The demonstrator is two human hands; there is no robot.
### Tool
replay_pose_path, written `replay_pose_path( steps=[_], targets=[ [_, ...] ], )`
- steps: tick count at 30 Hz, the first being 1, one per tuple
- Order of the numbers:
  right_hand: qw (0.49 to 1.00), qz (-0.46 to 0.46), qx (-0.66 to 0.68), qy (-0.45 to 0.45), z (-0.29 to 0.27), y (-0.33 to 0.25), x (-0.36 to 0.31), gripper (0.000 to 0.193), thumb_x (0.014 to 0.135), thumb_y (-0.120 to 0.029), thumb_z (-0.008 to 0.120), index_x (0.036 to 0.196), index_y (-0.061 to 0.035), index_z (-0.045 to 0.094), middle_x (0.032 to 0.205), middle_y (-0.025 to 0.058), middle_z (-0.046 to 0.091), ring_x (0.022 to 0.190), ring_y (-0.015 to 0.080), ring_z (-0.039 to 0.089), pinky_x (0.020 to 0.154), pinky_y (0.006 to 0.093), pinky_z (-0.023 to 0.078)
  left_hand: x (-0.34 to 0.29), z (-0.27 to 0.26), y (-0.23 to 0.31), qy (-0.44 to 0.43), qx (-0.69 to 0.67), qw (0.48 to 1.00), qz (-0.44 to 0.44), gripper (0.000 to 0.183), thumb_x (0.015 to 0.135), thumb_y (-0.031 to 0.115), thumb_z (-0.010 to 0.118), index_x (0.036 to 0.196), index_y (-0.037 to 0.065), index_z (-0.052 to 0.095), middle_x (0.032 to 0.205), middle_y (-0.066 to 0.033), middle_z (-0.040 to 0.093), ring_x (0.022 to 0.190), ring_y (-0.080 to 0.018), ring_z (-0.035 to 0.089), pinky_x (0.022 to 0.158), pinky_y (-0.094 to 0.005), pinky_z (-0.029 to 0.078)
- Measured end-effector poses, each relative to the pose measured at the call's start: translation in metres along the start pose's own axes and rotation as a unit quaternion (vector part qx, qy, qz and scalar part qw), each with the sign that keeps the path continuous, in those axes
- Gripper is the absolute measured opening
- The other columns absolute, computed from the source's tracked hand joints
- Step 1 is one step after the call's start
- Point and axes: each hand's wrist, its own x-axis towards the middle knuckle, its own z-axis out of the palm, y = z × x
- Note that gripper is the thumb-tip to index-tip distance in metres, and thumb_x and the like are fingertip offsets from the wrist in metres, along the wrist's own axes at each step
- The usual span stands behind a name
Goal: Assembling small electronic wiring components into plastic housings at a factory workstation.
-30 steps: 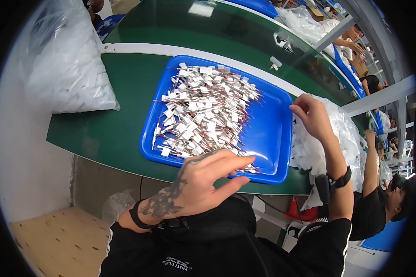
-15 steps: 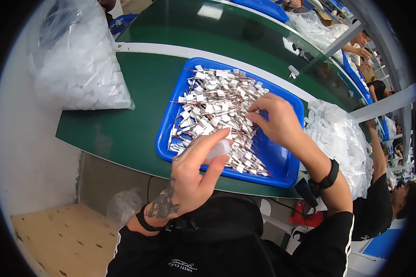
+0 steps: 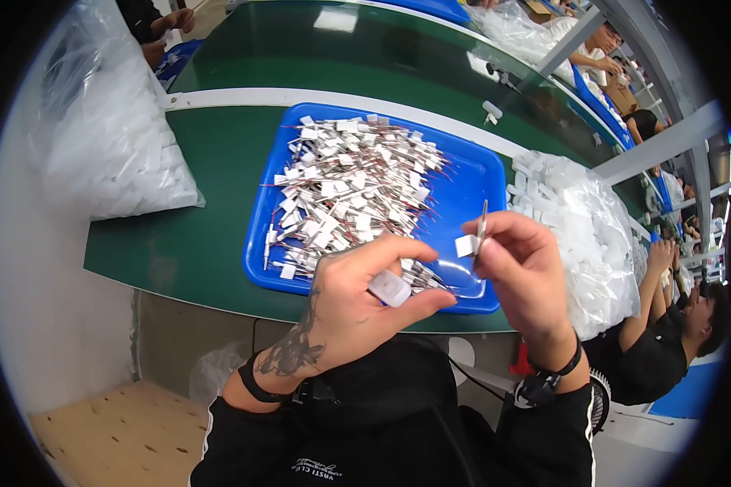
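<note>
Head view: the left hand (image 3: 353, 280), thumb and pointer tips apart, holds a small cloudy plastic case (image 3: 390, 289) over the blue tray's (image 3: 463, 191) near edge. The right hand (image 3: 521, 272) pinches a white-tagged wire piece (image 3: 466, 245) by its right edge, with bare room beyond.

Upper garment: black top (image 3: 390, 442), white piping (image 3: 209, 440) along the outer sleeves (image 3: 568, 422), small white print (image 3: 315, 469) on the front. Left hand (image 3: 345, 284): dark tattoo (image 3: 291, 355) extending past the wrist, plain black wristband (image 3: 256, 381). Right wrist (image 3: 554, 347): black strap (image 3: 577, 357) with a rounded dark case (image 3: 534, 391), apparently a watch, though detail is too small to confirm.
</note>
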Motion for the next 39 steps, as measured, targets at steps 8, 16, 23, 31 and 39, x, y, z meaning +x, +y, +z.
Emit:
replay_pose_path(
  steps=[8,16,23,31,39],
  targets=[
    [0.998,-0.009,0.055,-0.037,-0.004,0.016,-0.026,0.016,0.089,0.002,0.062,0.104,0.003,0.059,0.104,0.0083,0.064,0.09,0.0093,0.061,0.081,0.0249,0.051,0.003,0.03,0.002,0.01,-0.021,1.0,0.015,0.008,0.078,-0.003,0.072,0.085,0.0,0.069,0.067,0.0013,0.059,0.057,-0.0025,0.047,0.051,-0.0197,0.036],
    [0.996,-0.009,0.073,-0.049,-0.019,0.022,-0.037,0.017,0.087,0.006,0.059,0.101,0.0007,0.051,0.1,0.0107,0.062,0.086,0.012,0.063,0.075,0.0244,0.053,0.004,0.038,0.005,-0.03,0.025,0.998,0.057,0.017,0.073,0.004,0.079,0.085,0.004,0.067,0.069,-0.0022,0.062,0.056,-0.008,0.054,0.05,-0.023,0.04],
    [0.984,-0.077,0.159,-0.027,-0.027,0.038,-0.044,0.016,0.088,0.002,0.058,0.102,0.001,0.05,0.104,0.0155,0.061,0.084,0.0154,0.064,0.075,0.0265,0.055,0.004,0.042,0.005,-0.068,0.109,0.982,0.136,0.023,0.065,0.001,0.083,0.084,0.003,0.071,0.063,-0.0021,0.06,0.051,-0.0091,0.052,0.045,-0.0239,0.037],
    [0.986,-0.107,-0.117,0.056,-0.035,0.029,-0.058,0.012,0.077,0.01,0.066,0.088,0.0055,0.067,0.084,0.0123,0.064,0.076,0.0122,0.06,0.067,0.0243,0.047,0.004,0.044,0.0,-0.065,0.155,0.963,0.213,0.022,0.064,0.001,0.083,0.081,0.004,0.069,0.057,-0.0038,0.052,0.046,-0.0175,0.047,0.043,-0.0272,0.035],
    [0.968,-0.212,-0.044,0.128,-0.039,0.051,-0.06,0.008,0.084,0.003,0.063,0.092,0.004,0.065,0.086,0.0112,0.062,0.07,0.0127,0.058,0.062,0.0222,0.046,-0.018,0.037,-0.018,-0.094,-0.021,0.995,0.022,0.051,0.079,0.009,0.075,0.117,-0.006,0.044,0.096,-0.0107,0.051,0.079,-0.012,0.055,0.065,-0.0251,0.052]
  ],
)
